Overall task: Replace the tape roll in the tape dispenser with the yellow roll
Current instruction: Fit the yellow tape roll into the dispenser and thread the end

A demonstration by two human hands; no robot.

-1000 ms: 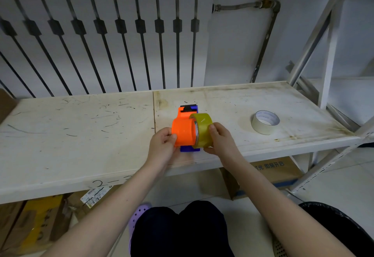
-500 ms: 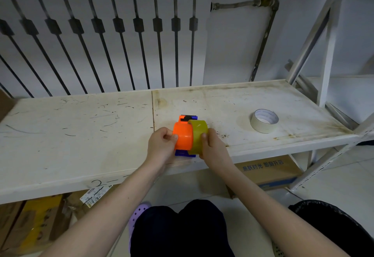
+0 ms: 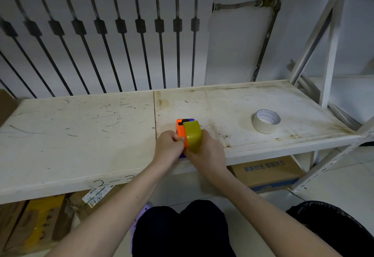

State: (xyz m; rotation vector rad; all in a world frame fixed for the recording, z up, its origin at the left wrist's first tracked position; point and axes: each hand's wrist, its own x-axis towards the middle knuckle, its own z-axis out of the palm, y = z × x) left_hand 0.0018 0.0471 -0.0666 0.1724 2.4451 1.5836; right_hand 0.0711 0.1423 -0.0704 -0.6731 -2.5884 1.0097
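Note:
The orange and blue tape dispenser [image 3: 180,129] stands near the front edge of the white shelf [image 3: 81,135]. The yellow tape roll [image 3: 193,135] sits against the dispenser's right side, covering most of it. My left hand [image 3: 168,145] grips the dispenser from the left, fingers closed on its orange body. From the right and below, my right hand [image 3: 208,151] holds the yellow roll. Only slivers of the dispenser's blue base show under my hands.
A white tape roll [image 3: 265,121] lies flat on the shelf to the right. A radiator [image 3: 101,40] stands behind the shelf, a slanted shelf post [image 3: 315,34] at right. Cardboard boxes [image 3: 267,171] sit under the shelf, a black bin [image 3: 334,228] at lower right.
My right hand has pushed the yellow roll leftward onto the dispenser, closing the gap. Both hands and the dispenser have sunk slightly toward the shelf's front edge.

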